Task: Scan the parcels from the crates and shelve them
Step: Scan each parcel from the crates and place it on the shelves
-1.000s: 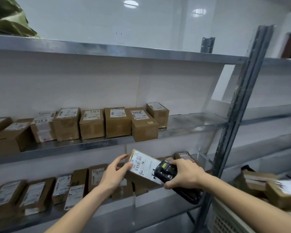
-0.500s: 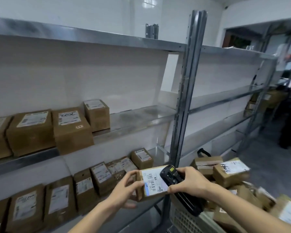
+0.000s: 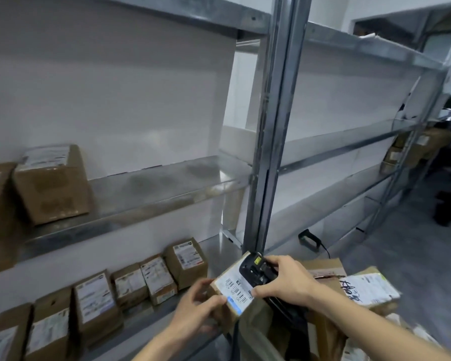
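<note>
Shelved boxes [image 3: 130,285]: row on the lower shelf [image 3: 219,246], left of the hands
Left hand [image 3: 195,311]: fingers curled round the near corner of the parcel [image 3: 232,287]
Parcel: between both hands, label up
Right hand [image 3: 284,280]: gripping a black scanner [image 3: 255,269] over the label
Loose parcels [image 3: 365,287]: heaped right of the right hand

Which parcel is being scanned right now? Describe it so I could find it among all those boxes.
Start at the tall metal shelf post and go down to its foot, where both hands meet. The parcel is the small brown box there, held by the left hand. Unlike the shelved boxes, a black scanner lies across its white label.
</note>
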The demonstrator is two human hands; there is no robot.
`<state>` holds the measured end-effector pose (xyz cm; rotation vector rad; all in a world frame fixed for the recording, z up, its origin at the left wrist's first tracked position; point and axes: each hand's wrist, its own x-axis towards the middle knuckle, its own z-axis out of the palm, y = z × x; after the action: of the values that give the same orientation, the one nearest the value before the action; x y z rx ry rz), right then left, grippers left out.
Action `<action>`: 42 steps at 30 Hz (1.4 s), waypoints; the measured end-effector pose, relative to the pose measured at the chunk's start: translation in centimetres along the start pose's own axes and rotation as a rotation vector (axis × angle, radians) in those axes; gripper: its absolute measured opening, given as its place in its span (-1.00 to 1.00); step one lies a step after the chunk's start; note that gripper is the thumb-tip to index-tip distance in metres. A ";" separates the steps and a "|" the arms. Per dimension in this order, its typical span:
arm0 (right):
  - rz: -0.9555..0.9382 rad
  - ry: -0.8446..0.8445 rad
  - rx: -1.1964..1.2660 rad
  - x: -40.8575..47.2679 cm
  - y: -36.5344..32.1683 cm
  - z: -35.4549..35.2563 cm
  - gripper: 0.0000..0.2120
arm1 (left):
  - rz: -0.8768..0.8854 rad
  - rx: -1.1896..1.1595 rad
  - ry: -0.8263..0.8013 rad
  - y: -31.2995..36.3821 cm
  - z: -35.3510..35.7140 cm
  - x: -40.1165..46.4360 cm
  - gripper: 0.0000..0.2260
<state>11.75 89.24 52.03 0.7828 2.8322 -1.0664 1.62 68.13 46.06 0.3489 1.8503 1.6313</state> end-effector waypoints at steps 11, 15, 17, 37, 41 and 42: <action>0.087 -0.005 0.114 10.3 3.4 4.3 -0.33 | -0.012 -0.227 0.184 -4.0 3.4 11.5 -0.44; 0.091 -0.061 0.204 13.4 4.8 5.8 -0.44 | -0.027 -0.210 0.271 -6.4 4.2 14.5 -0.47; 0.084 -0.086 0.231 15.3 5.8 6.7 -0.38 | -0.015 -0.160 0.299 -7.9 4.3 15.5 -0.51; -0.015 -0.186 0.217 27.0 8.5 10.2 -0.39 | 0.060 -0.071 0.605 -13.3 5.3 23.0 -0.67; -0.011 -0.217 0.209 27.7 8.4 10.2 -0.34 | 0.081 -0.051 0.672 -12.9 5.7 23.6 -0.69; -0.008 -0.219 0.211 27.9 8.4 10.3 -0.31 | 0.080 -0.055 0.686 -12.8 5.8 23.9 -0.70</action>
<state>-10.40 100.73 33.83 0.6214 2.5734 -1.3753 -10.32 84.10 26.83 -0.1981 2.2858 2.0181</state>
